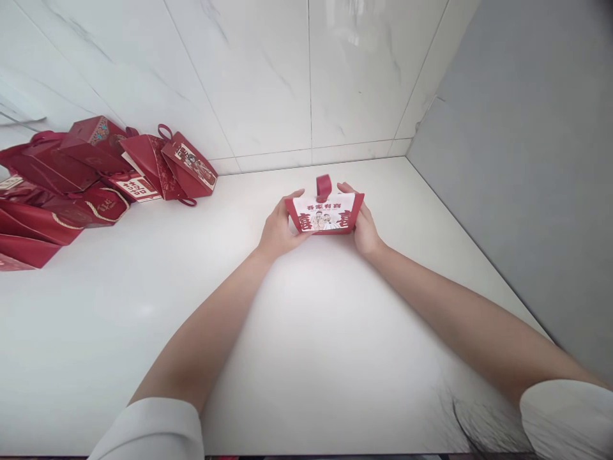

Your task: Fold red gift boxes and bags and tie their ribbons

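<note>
A small red gift box (325, 216) with a white printed panel, showing a cartoon couple and red characters, is between my two hands near the back of the table. A red ribbon loop (324, 187) stands up from its top edge. My left hand (281, 229) is wrapped round the left side, its thumb along the lower front edge. Against the right side presses my right hand (364, 229), with its fingers partly hidden behind the box. The box's back and underside are out of sight.
Several red gift boxes (90, 153) with ribbon or cord handles crowd the left of the white table (306, 358). Behind the table rises a marble-patterned tiled wall (268, 76). A grey panel (527, 160) borders the right edge.
</note>
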Demonstrator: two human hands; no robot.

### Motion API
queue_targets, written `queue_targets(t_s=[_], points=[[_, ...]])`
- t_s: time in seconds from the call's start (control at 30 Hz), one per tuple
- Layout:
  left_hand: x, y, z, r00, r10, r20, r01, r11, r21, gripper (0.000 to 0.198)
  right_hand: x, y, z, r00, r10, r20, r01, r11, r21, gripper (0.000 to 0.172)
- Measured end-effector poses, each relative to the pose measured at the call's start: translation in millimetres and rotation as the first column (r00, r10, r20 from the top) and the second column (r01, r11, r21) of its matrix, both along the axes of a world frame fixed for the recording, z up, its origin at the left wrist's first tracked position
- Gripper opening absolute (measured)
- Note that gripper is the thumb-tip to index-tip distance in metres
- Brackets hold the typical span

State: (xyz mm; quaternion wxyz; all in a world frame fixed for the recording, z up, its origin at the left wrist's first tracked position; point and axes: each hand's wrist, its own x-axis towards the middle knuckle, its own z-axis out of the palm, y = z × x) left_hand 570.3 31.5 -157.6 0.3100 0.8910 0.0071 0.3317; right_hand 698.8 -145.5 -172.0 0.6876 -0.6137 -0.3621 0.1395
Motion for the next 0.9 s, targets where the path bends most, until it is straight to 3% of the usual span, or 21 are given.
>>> queue_targets(t_s=[0.17, 0.43, 0.57, 0.67, 0.8, 0.9], points=[[0.3, -0.3, -2.8, 0.997, 0.059, 0.053, -0.065, 0.99, 0.122, 0.071, -5.7, -7.1, 3.8, 0.97, -0.106, 0.218, 0.102, 0.994, 0.029, 0.054], [-0.5, -3.1, 3.2, 0.978, 0.158, 0.135, -0.174, 0.977, 0.12, 0.059, -11.7, -7.2, 7.9, 0.969, -0.064, 0.24, 0.053, 0.997, 0.05, 0.044], [1.1, 0.4, 0.7, 0.982, 0.101, 0.161, -0.118, 0.988, 0.102, 0.072, -9.6, -3.4, 3.2, 0.979, -0.103, 0.177, 0.102, 0.995, 0.016, 0.039], [1.7, 1.9, -1.6, 0.981, 0.076, 0.176, -0.088, 0.994, 0.061, 0.07, -6.0, 1.0, -2.3, 0.99, -0.119, 0.073, 0.118, 0.993, 0.022, 0.034], [0.1, 3.4, -0.9, 0.98, 0.097, 0.174, -0.105, 0.994, 0.034, 0.066, -3.2, 3.9, -5.3, 0.996, -0.088, -0.016, 0.088, 0.996, -0.013, 0.028], [0.0, 9.4, -1.6, 0.978, 0.15, 0.142, -0.141, 0.987, -0.071, 0.063, -5.7, 2.1, -1.5, 1.0, -0.008, 0.011, 0.009, 0.997, -0.071, 0.022]])
